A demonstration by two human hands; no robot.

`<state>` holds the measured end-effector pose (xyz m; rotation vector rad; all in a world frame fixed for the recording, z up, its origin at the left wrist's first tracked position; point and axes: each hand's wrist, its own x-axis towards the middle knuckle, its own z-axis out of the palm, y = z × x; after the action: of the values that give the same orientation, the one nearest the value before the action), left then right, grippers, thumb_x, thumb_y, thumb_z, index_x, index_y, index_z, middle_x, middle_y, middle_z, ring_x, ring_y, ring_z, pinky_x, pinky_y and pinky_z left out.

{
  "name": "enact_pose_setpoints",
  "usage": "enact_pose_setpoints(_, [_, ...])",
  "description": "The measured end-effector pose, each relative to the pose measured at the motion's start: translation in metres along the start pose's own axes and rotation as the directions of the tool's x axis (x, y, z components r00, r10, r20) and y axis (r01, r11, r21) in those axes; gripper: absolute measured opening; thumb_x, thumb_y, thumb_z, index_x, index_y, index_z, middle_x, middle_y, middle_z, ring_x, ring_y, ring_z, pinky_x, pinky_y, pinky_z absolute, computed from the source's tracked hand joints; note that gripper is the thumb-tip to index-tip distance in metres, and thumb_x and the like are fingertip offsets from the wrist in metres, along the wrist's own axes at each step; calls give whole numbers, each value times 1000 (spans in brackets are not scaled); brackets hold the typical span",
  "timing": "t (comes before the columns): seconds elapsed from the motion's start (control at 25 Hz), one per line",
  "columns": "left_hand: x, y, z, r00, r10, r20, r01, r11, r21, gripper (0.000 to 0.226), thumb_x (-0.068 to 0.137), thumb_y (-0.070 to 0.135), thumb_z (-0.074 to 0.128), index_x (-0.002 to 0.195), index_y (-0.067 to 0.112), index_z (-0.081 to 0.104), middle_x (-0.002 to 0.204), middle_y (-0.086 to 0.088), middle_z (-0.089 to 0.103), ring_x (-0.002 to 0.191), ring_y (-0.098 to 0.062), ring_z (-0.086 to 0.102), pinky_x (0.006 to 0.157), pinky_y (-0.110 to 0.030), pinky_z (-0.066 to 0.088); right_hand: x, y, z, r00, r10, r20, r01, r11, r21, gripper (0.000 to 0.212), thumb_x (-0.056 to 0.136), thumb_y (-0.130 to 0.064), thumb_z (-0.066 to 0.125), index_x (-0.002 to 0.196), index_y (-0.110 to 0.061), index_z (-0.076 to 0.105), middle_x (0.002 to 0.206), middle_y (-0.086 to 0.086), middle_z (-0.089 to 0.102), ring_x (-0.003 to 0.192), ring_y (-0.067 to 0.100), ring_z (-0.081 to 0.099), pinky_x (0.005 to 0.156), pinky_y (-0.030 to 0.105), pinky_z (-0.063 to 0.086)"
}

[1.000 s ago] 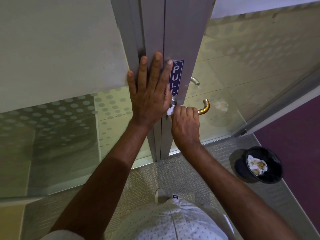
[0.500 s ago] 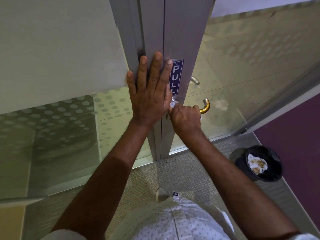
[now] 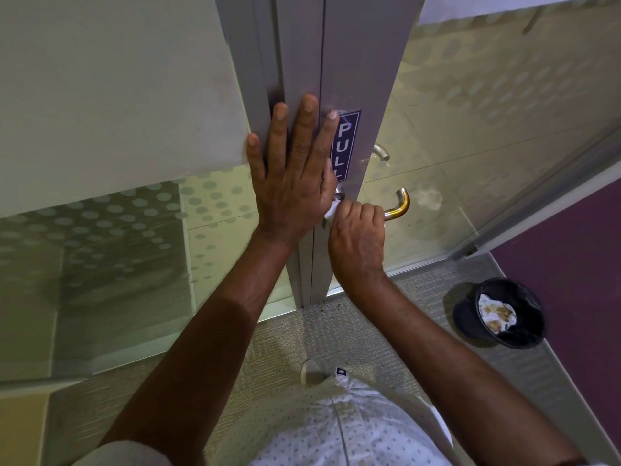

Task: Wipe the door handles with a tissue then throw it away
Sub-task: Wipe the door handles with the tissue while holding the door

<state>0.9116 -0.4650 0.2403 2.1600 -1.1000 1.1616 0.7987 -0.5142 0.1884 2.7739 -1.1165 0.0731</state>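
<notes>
So the left hand (image 3: pixel 295 183) is spread flat, fingers apart, pressed against the grey metal door frame (image 3: pixel 302 62) and holding nothing, partly covering the blue vertical PULL sticker (image 3: pixel 344 142). The right hand (image 3: pixel 358 240) is clenched around the curved silver metal door handle (image 3: pixel 398 205), with a crumpled white tissue (image 3: pixel 332 210) bunched inside the grip, so only a bit of it pokes out on the left side of the fist, right by the heel of the left hand. The free end of the handle sticks out past the knuckles to the right and curls upward, and it looks kind of brassy-gold there, could just be the light. A second silver handle (image 3: pixel 381 152) shows through the frosted dotted glass door panel (image 3: pixel 487 112), on the far side, above the one being gripped. Down on the grey textured carpet floor (image 3: pixel 386 324), off to the right and well apart from the door, there's a small round black bin (image 3: pixel 470 317) with some stained crumpled paper (image 3: pixel 495 316) in it. At the bottom you can see the person's white dotted shirt (image 3: pixel 353 432) and the tip of a light shoe (image 3: pixel 311 371).
</notes>
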Motion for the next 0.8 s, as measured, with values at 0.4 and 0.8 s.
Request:
enact_pose_setpoints(0.4, [0, 0, 0, 1000, 2, 10, -2, 1000, 1, 53, 110, 46, 38, 158, 24, 31, 168, 8, -35, 157, -17, -31, 128, -46, -20, 12, 20, 10, 990, -69, -119, 99, 957, 274, 40, 112, -38, 26, 107, -14, 58, 83, 2, 55, 78, 24, 57, 92, 44, 41])
enact_pose_setpoints(0.8, [-1, -2, 5, 1000, 12, -7, -12, 1000, 0, 53, 110, 44, 42, 158, 24, 33, 169, 5, -32, 159, -19, -29, 129, -47, -19, 2, 65, 43, 920, -250, -303, 271, 962, 29, 18, 97, -6, 38, 108, -14, 51, 97, 7, 56, 96, 30, 55, 119, 50, 22])
